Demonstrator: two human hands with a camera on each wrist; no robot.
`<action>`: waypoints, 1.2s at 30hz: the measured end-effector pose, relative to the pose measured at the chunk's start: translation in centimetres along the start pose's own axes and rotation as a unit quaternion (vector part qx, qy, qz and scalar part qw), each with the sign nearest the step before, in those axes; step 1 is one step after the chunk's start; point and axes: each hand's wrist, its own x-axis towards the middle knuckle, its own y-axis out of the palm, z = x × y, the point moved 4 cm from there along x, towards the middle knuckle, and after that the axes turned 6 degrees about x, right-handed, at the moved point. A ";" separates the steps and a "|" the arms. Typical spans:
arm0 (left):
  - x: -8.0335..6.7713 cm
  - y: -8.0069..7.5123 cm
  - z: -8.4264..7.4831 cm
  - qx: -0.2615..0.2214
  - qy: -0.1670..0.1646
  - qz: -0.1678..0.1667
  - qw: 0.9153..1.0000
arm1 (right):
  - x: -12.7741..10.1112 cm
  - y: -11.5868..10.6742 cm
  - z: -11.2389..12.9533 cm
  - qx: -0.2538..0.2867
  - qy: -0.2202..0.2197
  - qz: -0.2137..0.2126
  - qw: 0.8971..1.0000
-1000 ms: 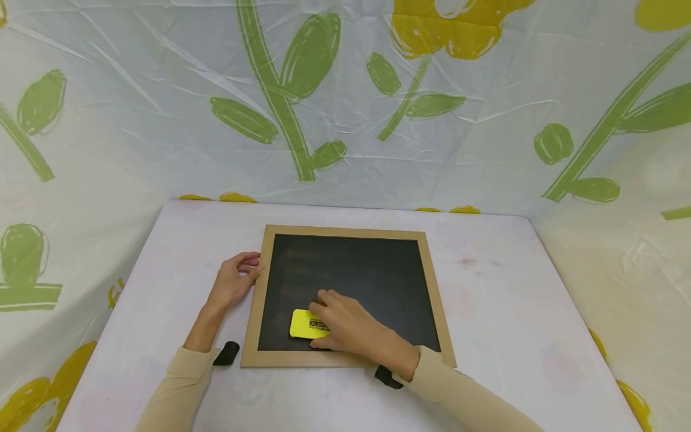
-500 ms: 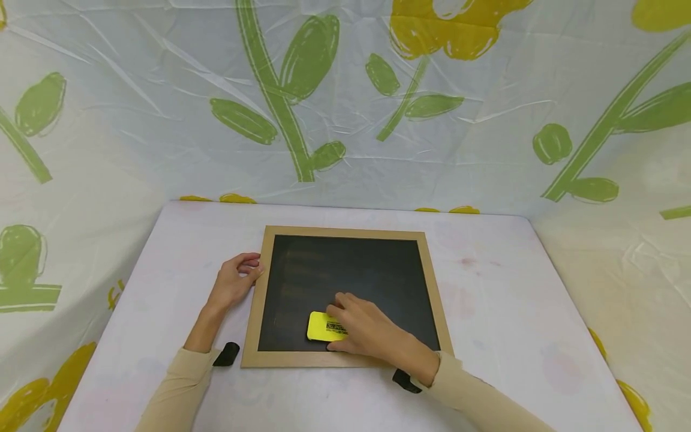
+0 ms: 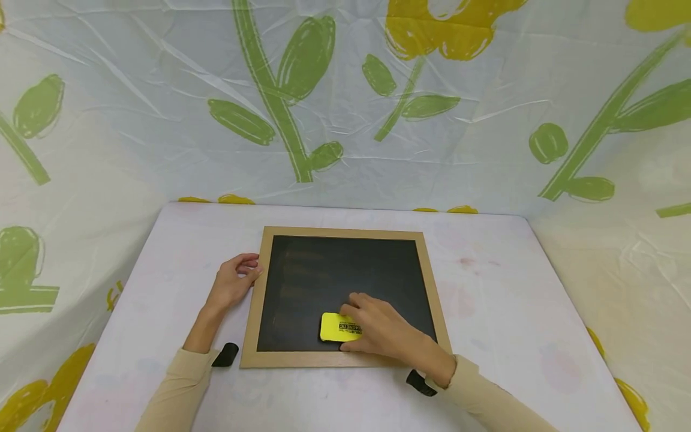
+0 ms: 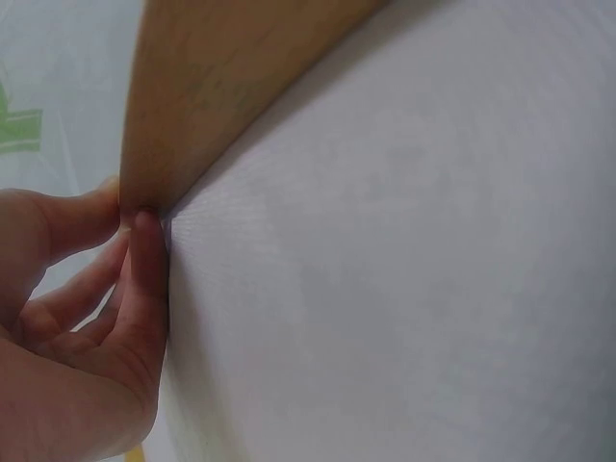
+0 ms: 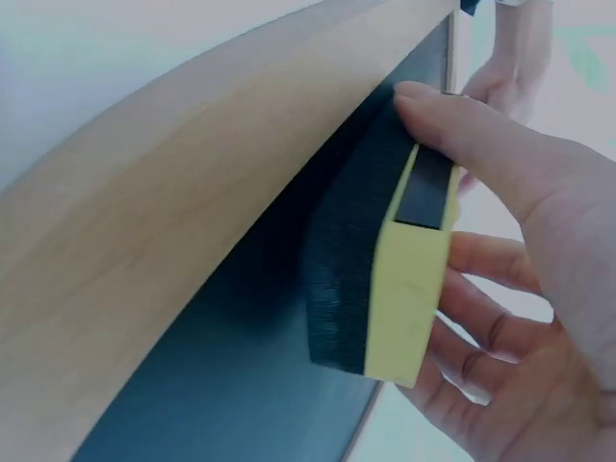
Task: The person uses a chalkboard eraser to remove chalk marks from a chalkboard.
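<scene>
A black chalkboard in a wooden frame lies flat on the table. My right hand grips a yellow eraser and holds its dark felt side against the board near the front edge. In the right wrist view the eraser sits between the thumb and the fingers, with the felt on the dark board. My left hand rests at the frame's left edge; in the left wrist view its fingertips touch the wooden frame.
The table has a pale lilac cover. A plastic sheet printed with green and yellow flowers hangs behind and on both sides. A black wrist strap shows on each beige sleeve.
My right hand has slid the yellow eraser to the right along the front part of the board. The left hand has stayed at the frame's left edge.
</scene>
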 end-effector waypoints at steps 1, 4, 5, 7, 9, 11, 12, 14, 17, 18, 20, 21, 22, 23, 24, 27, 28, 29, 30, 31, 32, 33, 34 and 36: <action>0.0 0.0 0.0 0.000 0.001 -0.001 1.000 | -0.1 -0.1 -0.1 0.007 -0.001 -0.007 1.000; 0.0 0.0 0.0 -0.002 0.002 -0.004 1.000 | -0.2 -0.4 -0.5 0.025 -0.001 -0.033 0.999; 0.0 0.0 0.0 -0.004 0.004 -0.004 1.000 | -0.3 -0.6 -0.6 0.028 0.000 -0.042 0.999; 0.0 0.0 -0.1 -0.011 0.006 -0.005 1.000 | -0.3 -0.8 -0.8 0.031 0.000 -0.060 0.998; 0.0 0.0 -0.2 -0.014 0.008 -0.005 1.000 | -0.4 -1.0 -1.1 0.028 -0.002 -0.074 0.997; 0.0 0.0 -0.3 -0.014 0.009 -0.004 1.000 | -0.5 -1.1 -1.3 0.028 -0.005 -0.084 0.996; -0.1 0.0 -0.4 -0.014 0.009 -0.003 1.000 | -0.6 -1.2 -1.4 0.030 -0.007 -0.088 0.996; -0.1 0.0 -0.3 -0.008 0.005 -0.003 1.000 | -0.7 -1.2 -1.6 0.034 -0.008 -0.097 0.995; -0.1 0.0 -0.3 -0.004 0.000 -0.004 1.000 | -0.9 -1.3 -2.0 0.035 -0.004 -0.104 0.994; -0.1 0.0 -0.3 -0.003 -0.001 -0.004 1.000 | -1.0 -1.4 -2.1 0.035 0.000 -0.106 0.994; -0.1 0.0 -0.3 0.000 -0.003 -0.005 1.000 | -1.2 -1.5 -2.4 0.035 0.010 -0.106 0.994; -0.2 0.0 -0.3 0.001 -0.004 -0.005 1.000 | -1.2 -1.6 -2.5 0.037 0.018 -0.104 0.994; -0.2 0.0 -0.3 0.002 -0.005 -0.006 1.000 | -1.3 -1.6 -2.6 0.039 0.025 -0.102 0.994; -0.2 0.0 -0.3 0.003 -0.005 -0.006 1.000 | -1.4 -1.7 -2.7 0.043 0.033 -0.100 0.993; -0.2 0.0 -0.3 0.002 -0.005 -0.006 1.000 | -1.5 -1.7 -2.8 0.047 0.041 -0.098 0.993; -0.2 0.0 -0.2 0.002 -0.006 -0.006 1.000 | -1.7 -1.8 -3.2 0.063 0.055 -0.097 0.992; -0.2 0.0 -0.2 0.001 -0.006 -0.007 1.000 | -1.7 -1.8 -3.3 0.066 0.056 -0.099 0.991; -0.3 0.0 -0.2 0.000 -0.006 -0.008 1.000 | -1.8 -1.8 -3.4 0.070 0.057 -0.101 0.991; -0.3 0.0 -0.2 -0.001 -0.008 -0.008 1.000 | -1.9 -1.7 -3.5 0.073 0.057 -0.104 0.990; -0.3 0.0 -0.3 0.000 -0.008 -0.007 1.000 | -2.0 -1.7 -3.7 0.077 0.056 -0.107 0.990; -0.3 0.0 -0.3 -0.001 -0.009 -0.007 1.000 | -2.1 -1.8 -3.8 0.080 0.056 -0.111 0.989; -0.3 0.0 -0.3 -0.001 -0.009 -0.006 1.000 | -2.2 -1.9 -3.9 0.083 0.058 -0.115 0.988; -0.3 0.0 -0.4 -0.001 -0.009 -0.005 1.000 | -2.3 -1.9 -4.0 0.088 0.060 -0.118 0.987; -0.3 0.0 -0.4 0.001 -0.011 -0.002 1.000 | -2.5 -2.1 -4.2 0.099 0.063 -0.123 0.985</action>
